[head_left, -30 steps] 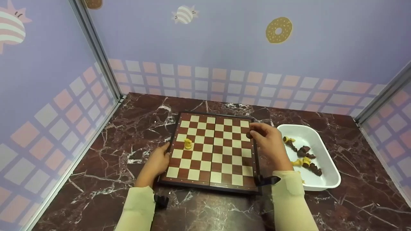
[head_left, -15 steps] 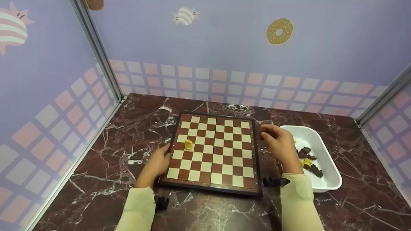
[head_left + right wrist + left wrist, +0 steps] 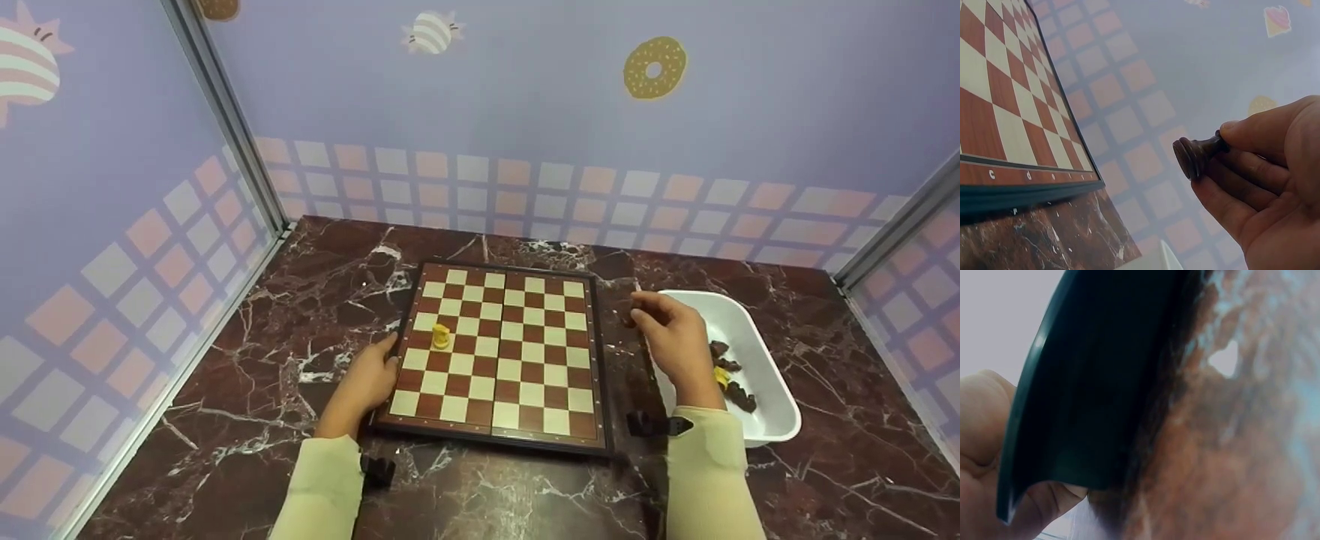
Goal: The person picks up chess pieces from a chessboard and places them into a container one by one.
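A chessboard (image 3: 517, 345) with a black rim lies on the table. One yellow knight (image 3: 441, 337) stands upright on its left half. My left hand (image 3: 366, 386) grips the board's left edge; in the left wrist view, skin shows on both sides of the black rim (image 3: 1084, 382). Off the board's right side, my right hand (image 3: 675, 341) pinches a dark brown chess piece (image 3: 1199, 154) between thumb and fingers. Its round base points outward and its head is covered by the fingertips, so its kind cannot be made out.
Right of the board is a white tray (image 3: 780, 397), partly behind my right hand. Dark chess pieces (image 3: 741, 397) and a yellow piece (image 3: 721, 376) lie inside it. Patterned walls (image 3: 510, 97) enclose the marble table (image 3: 247, 390) at the back and sides.
My right hand has moved right with the dark chess piece, from over the board's right edge to beside the tray. My left hand and the yellow knight stay put.
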The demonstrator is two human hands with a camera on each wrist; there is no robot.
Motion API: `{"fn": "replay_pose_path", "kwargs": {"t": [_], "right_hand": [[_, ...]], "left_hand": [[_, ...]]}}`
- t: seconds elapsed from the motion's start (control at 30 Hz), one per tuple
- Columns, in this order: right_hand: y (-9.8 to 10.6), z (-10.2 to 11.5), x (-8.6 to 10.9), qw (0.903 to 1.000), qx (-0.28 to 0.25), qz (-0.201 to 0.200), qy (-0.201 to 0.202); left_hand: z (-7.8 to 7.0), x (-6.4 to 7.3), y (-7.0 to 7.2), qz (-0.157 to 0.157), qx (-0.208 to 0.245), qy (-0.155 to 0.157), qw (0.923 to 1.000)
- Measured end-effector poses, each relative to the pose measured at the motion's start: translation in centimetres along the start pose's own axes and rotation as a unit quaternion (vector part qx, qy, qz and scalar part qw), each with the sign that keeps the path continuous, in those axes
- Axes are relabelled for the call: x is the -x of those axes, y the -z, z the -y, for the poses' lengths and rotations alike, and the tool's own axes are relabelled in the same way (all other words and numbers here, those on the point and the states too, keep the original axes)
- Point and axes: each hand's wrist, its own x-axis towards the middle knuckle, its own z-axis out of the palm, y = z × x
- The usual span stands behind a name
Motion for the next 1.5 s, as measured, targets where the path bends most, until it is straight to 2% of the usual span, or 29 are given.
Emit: {"fn": "replay_pose_path", "kwargs": {"t": [0.13, 0.3, 0.57, 0.83, 1.07, 1.3, 1.5], "right_hand": [[0.5, -0.4, 0.0, 0.9998, 0.013, -0.013, 0.002], [1.1, -0.9, 0.0, 1.0, 0.0, -0.009, -0.001], [1.7, -1.8, -0.1, 0.9994, -0.013, -0.032, -0.003], [2.2, -2.4, 0.0, 0.9981, -0.043, -0.03, -0.034], [2.4, -2.6, 0.1, 0.9974, -0.053, -0.039, -0.03], [2.5, -3.3, 0.1, 0.9978, -0.017, -0.055, -0.034], [2.5, -3.6, 0.3, 0.9966, -0.028, -0.061, -0.049]], "left_hand": [[-0.1, 0.0, 0.1, 0.004, 0.005, 0.002, 1.0], [0.0, -0.1, 0.1, 0.006, 0.005, -0.001, 1.0], [0.0, 0.1, 0.1, 0.006, 0.003, 0.001, 1.0], [-0.1, -0.1, 0.1, 0.005, -0.001, 0.001, 1.0], [0.0, 0.0, 0.0, 0.007, 0.004, 0.003, 1.0], [0.1, -0.1, 0.0, 0.009, 0.007, 0.002, 0.9999], [0.1, -0.2, 0.0, 0.008, 0.0, 0.001, 1.0]]}}
